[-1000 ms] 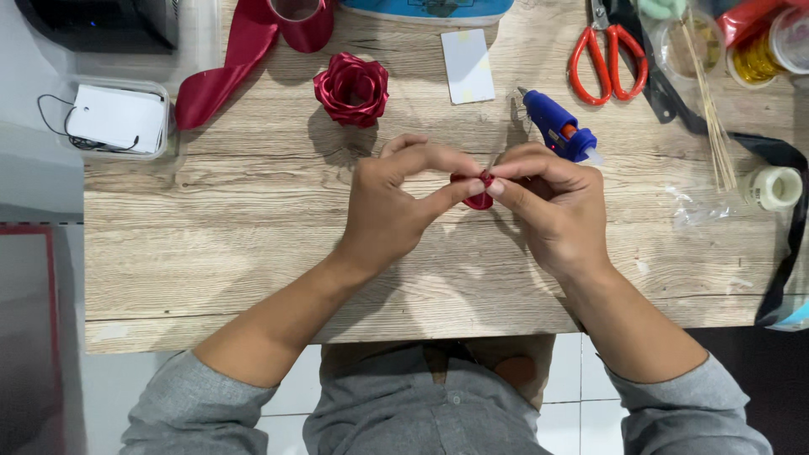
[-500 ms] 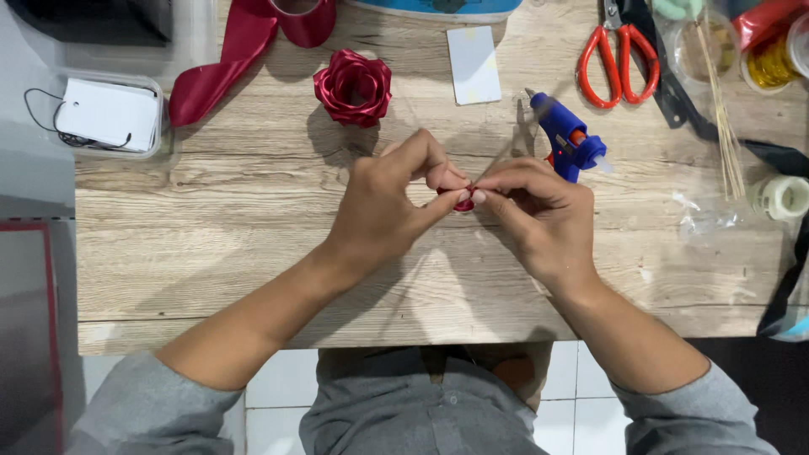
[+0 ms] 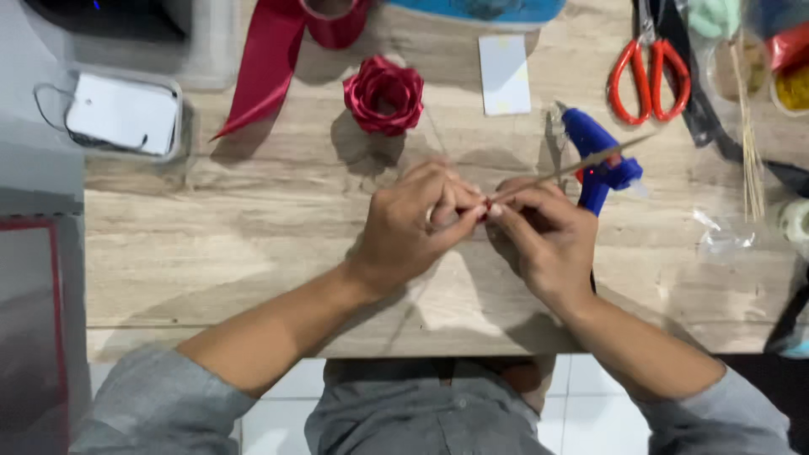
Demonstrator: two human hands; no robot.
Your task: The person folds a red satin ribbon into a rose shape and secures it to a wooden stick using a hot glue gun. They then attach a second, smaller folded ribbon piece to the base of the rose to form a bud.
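Small red ribbon bud (image 3: pixel 486 205) sits at mid-surface, pinched between both hands on the end of a thin wooden stick (image 3: pixel 581 163) that angles off far right. Left hand (image 3: pixel 413 227) grip closed on the bud; right hand (image 3: pixel 543 236) grip closed on bud and stick. Looks like the rolling step; next turn wants steady pinch pressure. Finished ribbon rose (image 3: pixel 383 95) lies farther off, glue gun (image 3: pixel 600 160) just right.
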